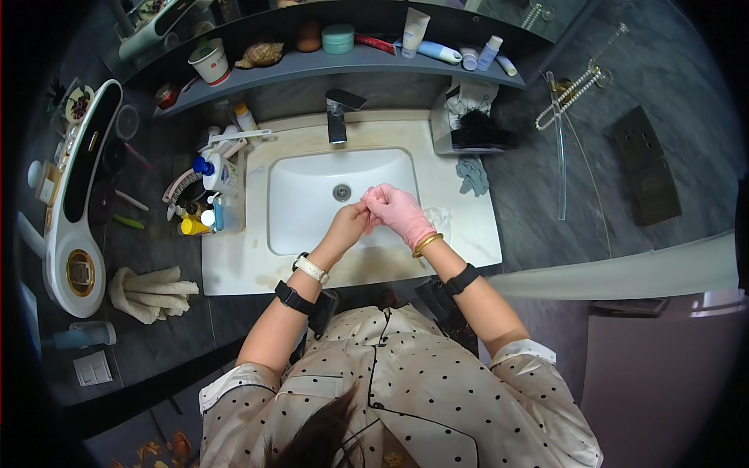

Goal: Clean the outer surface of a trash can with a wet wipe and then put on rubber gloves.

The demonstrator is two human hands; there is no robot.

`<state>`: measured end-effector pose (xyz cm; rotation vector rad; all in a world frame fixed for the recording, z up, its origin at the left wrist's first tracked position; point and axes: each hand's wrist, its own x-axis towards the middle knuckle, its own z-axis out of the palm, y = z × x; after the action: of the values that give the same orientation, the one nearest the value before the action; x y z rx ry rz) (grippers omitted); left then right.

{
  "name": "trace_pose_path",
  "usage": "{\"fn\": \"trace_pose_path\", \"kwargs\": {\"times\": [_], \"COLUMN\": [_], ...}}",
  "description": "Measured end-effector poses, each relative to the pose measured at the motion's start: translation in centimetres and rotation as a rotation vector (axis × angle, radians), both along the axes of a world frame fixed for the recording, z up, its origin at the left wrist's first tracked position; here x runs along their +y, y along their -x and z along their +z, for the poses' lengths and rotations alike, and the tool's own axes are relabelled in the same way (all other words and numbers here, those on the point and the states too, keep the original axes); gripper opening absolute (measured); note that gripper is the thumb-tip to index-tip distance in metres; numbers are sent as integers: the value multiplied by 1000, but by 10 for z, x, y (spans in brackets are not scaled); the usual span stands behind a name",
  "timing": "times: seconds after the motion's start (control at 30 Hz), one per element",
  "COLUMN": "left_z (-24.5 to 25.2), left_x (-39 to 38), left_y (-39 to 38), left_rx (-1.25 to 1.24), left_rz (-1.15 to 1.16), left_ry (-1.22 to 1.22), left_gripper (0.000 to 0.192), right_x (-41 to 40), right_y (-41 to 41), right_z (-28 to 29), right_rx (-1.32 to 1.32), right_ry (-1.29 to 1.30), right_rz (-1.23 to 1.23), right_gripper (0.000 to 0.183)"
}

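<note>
Both my hands meet above the right half of a white rectangular sink basin (pixel 304 225). A thin pink glove (pixel 404 217) covers my right hand (pixel 391 206), whose fingers are curled in. My left hand (pixel 346 227) is bare, and its fingertips pinch pink glove material at the right hand's fingers. Whether that material belongs to the worn glove or to a second one, I cannot tell. Behind the basin stands a dark single-lever faucet (pixel 337 120), with the metal drain (pixel 342 192) in view below it. A crumpled white, translucent piece (pixel 439 219) lies right of the basin.
A grey-blue cloth or glove (pixel 471 176) lies on the right of the pale countertop (pixel 234 275). Behind it sits a tissue box (pixel 443 126). Bottles, including a blue-capped pump bottle (pixel 219 174), crowd the left side. Toiletries line the dark shelf (pixel 275 73); a towel (pixel 153 292) hangs left.
</note>
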<state>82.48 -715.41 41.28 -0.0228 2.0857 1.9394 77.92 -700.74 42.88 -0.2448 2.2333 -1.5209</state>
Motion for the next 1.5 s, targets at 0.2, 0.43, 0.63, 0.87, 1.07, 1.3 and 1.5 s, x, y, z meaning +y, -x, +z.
{"fn": "trace_pose_path", "kwargs": {"times": [0.2, 0.43, 0.63, 0.87, 1.07, 1.3, 1.5], "left_z": [1, -4, 10, -26, -67, -41, 3], "left_x": [2, -3, 3, -1, 4, -7, 9], "left_y": [11, 16, 21, 29, 8, 31, 38], "left_rx": [-162, -64, -129, -29, 460, 166, -113], "left_rz": [203, 330, 390, 215, -492, -439, -51], "left_ry": [-616, -419, -632, -185, 775, 301, -419], "left_gripper": [32, 24, 25, 25, 20, 24, 29], "right_x": [-9, 2, -2, 4, -4, -22, -32], "right_y": [-22, -23, -28, -19, -25, -40, -37], "right_z": [-14, -50, -44, -49, -63, -17, -11], "right_rx": [242, -64, -108, 4, -9, 508, 540], "right_ry": [-196, 304, 358, 669, 509, -56, 132], "right_rz": [-91, -149, -220, -244, -85, -132, -168], "right_gripper": [23, 22, 21, 15, 16, 17, 13]}}
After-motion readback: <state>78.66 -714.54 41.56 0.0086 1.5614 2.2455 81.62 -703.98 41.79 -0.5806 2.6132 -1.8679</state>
